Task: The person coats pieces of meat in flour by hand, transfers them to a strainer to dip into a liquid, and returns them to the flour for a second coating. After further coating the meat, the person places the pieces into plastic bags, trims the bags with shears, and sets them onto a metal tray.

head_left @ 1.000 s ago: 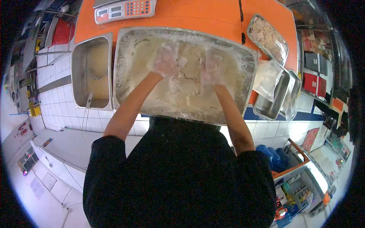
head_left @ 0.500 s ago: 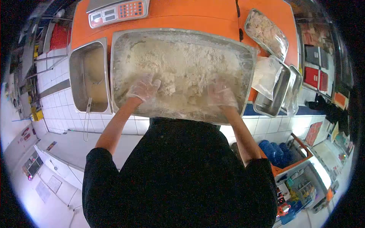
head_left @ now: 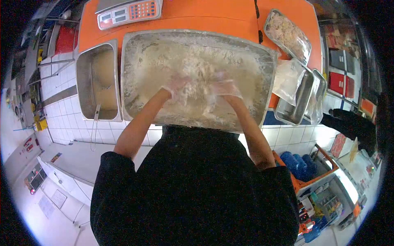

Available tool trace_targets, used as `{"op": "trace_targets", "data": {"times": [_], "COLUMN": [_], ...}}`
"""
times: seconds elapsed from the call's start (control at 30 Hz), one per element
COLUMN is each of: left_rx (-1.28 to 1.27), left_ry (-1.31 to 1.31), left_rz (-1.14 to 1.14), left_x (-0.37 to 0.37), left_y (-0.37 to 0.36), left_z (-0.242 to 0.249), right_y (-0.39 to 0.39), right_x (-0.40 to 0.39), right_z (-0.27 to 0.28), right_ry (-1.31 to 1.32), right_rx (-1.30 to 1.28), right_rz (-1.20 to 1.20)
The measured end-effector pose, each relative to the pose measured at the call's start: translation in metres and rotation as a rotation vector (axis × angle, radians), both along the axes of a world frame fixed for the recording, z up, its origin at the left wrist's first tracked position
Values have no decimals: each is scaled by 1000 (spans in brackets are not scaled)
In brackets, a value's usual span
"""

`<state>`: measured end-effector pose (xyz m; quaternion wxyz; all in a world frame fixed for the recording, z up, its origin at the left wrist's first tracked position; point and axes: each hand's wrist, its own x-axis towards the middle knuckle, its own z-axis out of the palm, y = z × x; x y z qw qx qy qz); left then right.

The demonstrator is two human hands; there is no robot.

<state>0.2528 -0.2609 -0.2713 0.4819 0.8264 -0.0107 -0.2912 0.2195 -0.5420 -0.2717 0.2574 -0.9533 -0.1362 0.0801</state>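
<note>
A large metal tray [head_left: 269,88] holds pale flour-like powder [head_left: 164,55] with lumpy pieces heaped in the middle. My left hand [head_left: 179,85], in a thin clear glove, is in the powder at the left side of the heap. On the heap's right side is my right hand [head_left: 225,87], gloved the same way. Both hands are smeared by motion, so their fingers and anything between them cannot be made out. Coated lumps [head_left: 203,74] lie between the two hands.
Left of the tray sits a deep metal pan [head_left: 84,92] with yellowish liquid and a long-handled tool [head_left: 97,112]. A scale [head_left: 129,14] stands behind. At the right are a tray of pale pieces [head_left: 287,33], a plastic bag [head_left: 287,80] and a metal pan [head_left: 293,115].
Both hands have moved inward towards each other, and the powder and lumps are now heaped between them. At the far right, a dark-sleeved arm reaches further into view.
</note>
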Motion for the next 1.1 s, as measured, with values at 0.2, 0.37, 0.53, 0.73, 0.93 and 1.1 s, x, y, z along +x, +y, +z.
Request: {"op": "trace_targets", "data": {"times": [0.2,0.37,0.53,0.73,0.93,1.1], "left_rx": [733,715,480,797,605,50], "left_ry": [-587,-247,-649,-379,-337,-374], "left_rz": [-254,-313,-658,-397,-95,-223], "left_x": [13,-11,5,17,-79,-21], "left_y": [24,-22,-27,26,21,-27], "left_z": [72,97,120,54,38,46], "right_y": [4,62,24,3,75,45], "right_x": [1,-13,-8,-16,-48,-8], "right_z": [-40,66,5,31,113,94], "right_ry": [-588,-118,-314,-262,596,241], "right_rx": [-725,10,-155,-731,-222,-144], "right_rz": [88,161,12,104,-6,284]}}
